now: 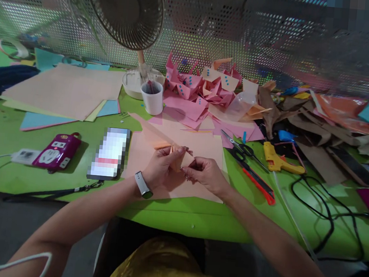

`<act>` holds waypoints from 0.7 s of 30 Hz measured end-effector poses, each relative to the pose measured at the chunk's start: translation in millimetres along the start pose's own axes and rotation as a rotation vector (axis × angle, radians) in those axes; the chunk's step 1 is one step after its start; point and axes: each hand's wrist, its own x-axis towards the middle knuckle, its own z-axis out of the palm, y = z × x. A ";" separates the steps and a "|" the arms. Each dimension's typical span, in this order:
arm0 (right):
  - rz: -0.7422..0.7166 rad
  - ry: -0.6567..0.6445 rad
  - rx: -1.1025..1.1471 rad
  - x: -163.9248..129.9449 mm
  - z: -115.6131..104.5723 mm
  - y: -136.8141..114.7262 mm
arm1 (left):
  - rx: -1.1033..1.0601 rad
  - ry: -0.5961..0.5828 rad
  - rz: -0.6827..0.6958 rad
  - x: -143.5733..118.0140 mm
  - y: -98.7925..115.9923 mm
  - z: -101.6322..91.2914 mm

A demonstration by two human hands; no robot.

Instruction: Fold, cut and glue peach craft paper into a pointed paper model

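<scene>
A small folded peach paper [178, 160] is held up between my two hands over the middle of the table. My left hand [161, 166], with a watch [143, 185] on its wrist, grips the paper's left side with the thumb on top. On the other side, my right hand [207, 175] pinches the lower right edge between thumb and fingers. Beneath both hands lies a flat peach sheet [206, 188]. Just behind my left hand, another folded strip of peach paper [153, 129] points toward the upper left. My fingers hide part of the folds.
Left of the sheet lie a phone [110, 153] and a purple power strip [59, 151]. Scissors [243, 149], a red cutter knife [258, 183] and a yellow glue gun [281, 160] lie right. Behind stand a white cup [152, 97], a fan [124, 10] and folded pink paper pieces [189, 85].
</scene>
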 end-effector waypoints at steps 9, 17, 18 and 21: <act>0.116 -0.127 -0.099 -3.6 -25.9 -4.0 | 0.390 -0.067 0.036 0.5 26.1 -6.2; -0.087 0.053 0.147 4.2 -33.3 -7.6 | 0.887 -0.618 -0.224 -6.3 36.9 -8.2; -0.080 0.067 0.172 4.4 -29.9 -6.4 | 0.910 -0.677 -0.252 -6.6 38.1 -8.1; -0.071 0.123 0.244 4.7 -24.7 -4.6 | 0.909 -0.742 -0.296 -4.1 47.2 -10.2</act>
